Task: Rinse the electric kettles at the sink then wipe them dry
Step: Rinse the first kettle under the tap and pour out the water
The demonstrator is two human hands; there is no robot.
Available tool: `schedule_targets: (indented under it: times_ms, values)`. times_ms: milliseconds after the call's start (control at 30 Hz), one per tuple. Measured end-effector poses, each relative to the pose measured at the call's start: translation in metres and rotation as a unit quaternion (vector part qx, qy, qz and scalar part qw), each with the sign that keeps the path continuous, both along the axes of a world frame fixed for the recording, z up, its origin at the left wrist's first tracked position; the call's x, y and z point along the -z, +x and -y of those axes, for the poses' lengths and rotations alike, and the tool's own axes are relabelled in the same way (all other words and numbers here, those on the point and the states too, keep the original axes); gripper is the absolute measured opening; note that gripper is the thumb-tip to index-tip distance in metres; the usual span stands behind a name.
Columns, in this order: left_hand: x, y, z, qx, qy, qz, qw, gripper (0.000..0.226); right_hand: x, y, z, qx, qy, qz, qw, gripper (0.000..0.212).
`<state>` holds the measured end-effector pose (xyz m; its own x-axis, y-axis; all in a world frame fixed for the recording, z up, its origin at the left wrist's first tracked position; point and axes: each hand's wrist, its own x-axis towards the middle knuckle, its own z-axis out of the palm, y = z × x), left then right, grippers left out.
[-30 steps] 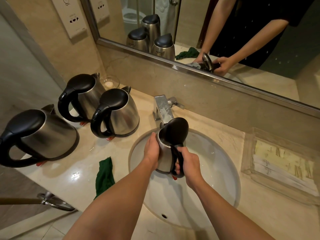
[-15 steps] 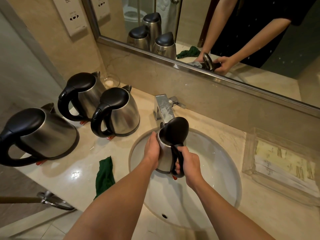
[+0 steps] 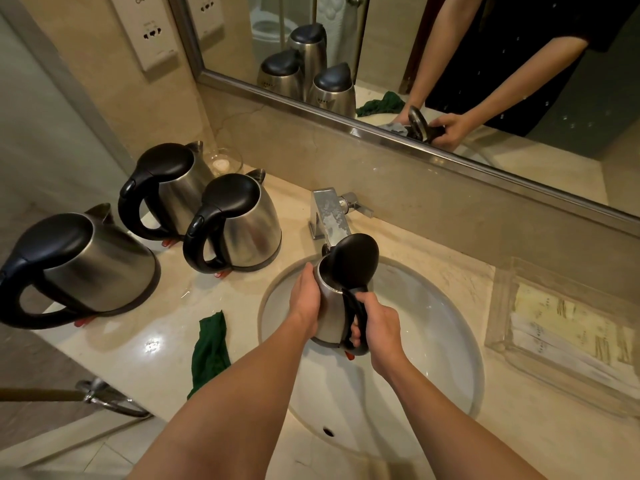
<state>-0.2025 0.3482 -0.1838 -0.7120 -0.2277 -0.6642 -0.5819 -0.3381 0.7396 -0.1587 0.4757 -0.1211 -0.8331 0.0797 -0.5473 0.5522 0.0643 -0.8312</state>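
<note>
Four stainless steel electric kettles with black lids and handles in view; landmark is the round white sink basin (image 3: 433, 341) set in the beige marble counter (image 3: 145, 344).

One steel kettle with its black lid flipped open (image 3: 341, 296) is held over the basin, just under the square chrome faucet (image 3: 327, 216) at the basin's back edge, spout toward the faucet. Right hand (image 3: 375, 327) has fingers curled round the black handle, firm grip. Left hand (image 3: 306, 301) is wrapped against the kettle's steel body on the side away from the handle, fingers curved round it; fingertips hidden behind the body. Can't tell if water is running.

Other three kettles stand upright on the counter left of the basin, lids closed, handles facing the camera: nearest kettle (image 3: 239, 226) just beside the basin's left rim, second kettle (image 3: 166, 188) behind and left of it, third kettle (image 3: 83, 268) farthest left at the counter's edge.

Crumpled dark green cloth (image 3: 209, 348) lies on the counter just left of the basin, at the front edge, part hanging over. Small clear glass dish (image 3: 223, 162) sits behind the second kettle at the wall. Clear acrylic tray with paper sachets (image 3: 568, 327) is right of the basin. Framed wall mirror (image 3: 381, 64) above the basin reflects kettles, cloth and both hands.
</note>
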Motion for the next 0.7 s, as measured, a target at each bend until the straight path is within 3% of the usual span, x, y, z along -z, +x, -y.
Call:
schedule_targets:
  times_ms: [700]
  values:
    - [-0.0001, -0.0028, 0.0001, -0.003, -0.019, 0.002, 1.0, 0.045, 0.0007, -0.002, 0.0029, 0.006, 0.013, -0.013, 1.0, 0.047]
